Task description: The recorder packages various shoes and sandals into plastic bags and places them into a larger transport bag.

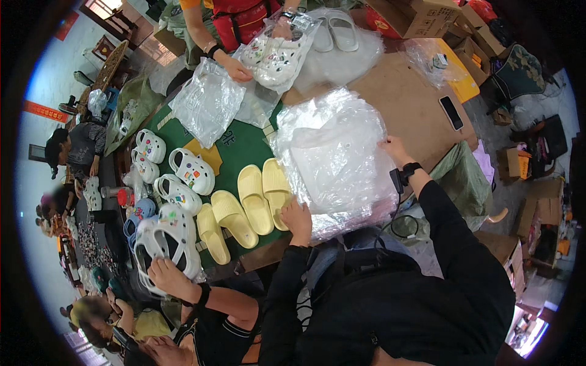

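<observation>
A thick stack of clear plastic bags (342,146) lies in front of me on the table. My right hand (397,151) pinches the right edge of a bag on top. At the stack's lower left edge, my left hand (296,221) has its fingers curled close together; what lies under them is hidden. Just left of that hand are two pairs of pale yellow slides (255,198), side by side, one slide almost touching it. White clogs with colourful charms (192,171) stand beyond the slides, to the left.
Across the table, a co-worker's hands hold bagged white clogs (278,58), beside white slides (336,33). At left, another co-worker's hand grips white clogs (168,244). A phone (452,113) lies on the brown board at right. Cardboard boxes (421,18) stand behind.
</observation>
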`<state>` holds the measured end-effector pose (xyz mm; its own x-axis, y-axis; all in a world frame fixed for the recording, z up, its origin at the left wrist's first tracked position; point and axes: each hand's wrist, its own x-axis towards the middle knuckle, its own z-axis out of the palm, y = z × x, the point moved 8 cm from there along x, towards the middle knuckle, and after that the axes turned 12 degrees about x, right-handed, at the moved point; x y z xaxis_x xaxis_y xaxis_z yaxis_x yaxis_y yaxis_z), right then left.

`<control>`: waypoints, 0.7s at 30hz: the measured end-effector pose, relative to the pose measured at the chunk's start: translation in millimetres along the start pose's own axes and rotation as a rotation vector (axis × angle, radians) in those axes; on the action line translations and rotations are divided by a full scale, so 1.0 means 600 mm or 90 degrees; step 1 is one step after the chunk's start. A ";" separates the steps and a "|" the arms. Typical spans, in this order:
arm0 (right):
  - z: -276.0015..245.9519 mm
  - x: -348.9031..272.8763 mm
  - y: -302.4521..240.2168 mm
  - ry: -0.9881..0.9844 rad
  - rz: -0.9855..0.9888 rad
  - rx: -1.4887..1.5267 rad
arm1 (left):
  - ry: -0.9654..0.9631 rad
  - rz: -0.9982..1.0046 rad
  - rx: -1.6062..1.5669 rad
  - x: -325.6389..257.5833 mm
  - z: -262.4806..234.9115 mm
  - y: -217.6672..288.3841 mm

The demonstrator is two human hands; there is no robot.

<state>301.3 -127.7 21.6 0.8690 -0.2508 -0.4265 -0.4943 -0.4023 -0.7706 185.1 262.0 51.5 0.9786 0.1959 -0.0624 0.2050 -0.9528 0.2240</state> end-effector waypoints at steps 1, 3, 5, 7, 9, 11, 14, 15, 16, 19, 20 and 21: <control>-0.001 0.006 0.014 -0.055 0.007 0.180 | -0.025 0.057 0.056 0.005 -0.001 0.020; -0.034 0.017 0.037 -0.109 0.012 0.360 | -0.009 0.032 -0.151 0.009 -0.015 0.042; -0.062 0.011 0.037 -0.150 0.088 0.716 | -0.019 -0.006 -0.413 -0.002 -0.024 0.039; -0.120 -0.005 0.034 -0.173 -0.025 0.615 | -0.057 -0.128 -0.636 -0.016 -0.024 0.052; -0.184 0.008 0.072 -0.176 -0.206 0.422 | -0.169 -0.225 -0.886 -0.024 0.004 0.079; -0.128 0.028 0.123 -0.274 0.220 0.831 | -0.260 -0.284 -0.945 -0.037 0.035 0.089; -0.034 -0.021 0.033 -0.297 0.169 0.643 | -0.383 -0.246 -0.904 -0.053 0.074 0.087; -0.036 -0.022 0.035 -0.274 0.154 0.576 | -0.451 -0.154 -0.835 -0.056 0.080 0.120; -0.050 -0.021 0.048 -0.261 0.153 0.578 | -0.427 -0.155 -0.839 -0.054 0.054 0.164; -0.051 -0.015 0.029 -0.205 -0.022 0.313 | -0.354 -0.052 -0.812 -0.050 0.059 0.197; -0.058 -0.020 0.030 -0.205 -0.022 0.311 | -0.356 -0.048 -0.821 -0.055 0.035 0.229; -0.058 -0.028 0.031 -0.210 0.030 0.358 | -0.350 -0.050 -0.829 -0.060 0.020 0.245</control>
<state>276.9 -161.7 30.6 0.8522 0.0629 -0.5194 -0.5227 0.1471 -0.8397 180.1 112.1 75.1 0.8955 -0.1646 -0.4136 0.4204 0.0077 0.9073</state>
